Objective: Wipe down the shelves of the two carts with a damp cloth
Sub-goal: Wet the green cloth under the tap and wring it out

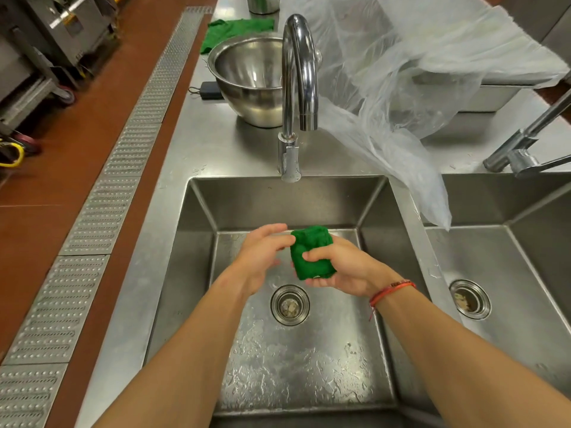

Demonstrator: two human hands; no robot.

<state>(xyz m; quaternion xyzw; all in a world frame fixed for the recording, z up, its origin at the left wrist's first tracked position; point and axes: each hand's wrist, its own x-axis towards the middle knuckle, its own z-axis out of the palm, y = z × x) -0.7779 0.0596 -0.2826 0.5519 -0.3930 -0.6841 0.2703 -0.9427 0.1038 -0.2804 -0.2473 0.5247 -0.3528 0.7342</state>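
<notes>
Green bunched-up cloth [312, 251] is held above the middle of the square stainless steel sink [278, 202]. The right hand [343, 267] grips it, with the thumb pressed across it. The left hand [262, 254], also above the sink, has relaxed, nearly straight fingers, and their tips touch the cloth's edge. Behind the sink a curved chrome tap [298, 72] and a round steel bowl [247, 72] stand on the table [216, 143].
</notes>
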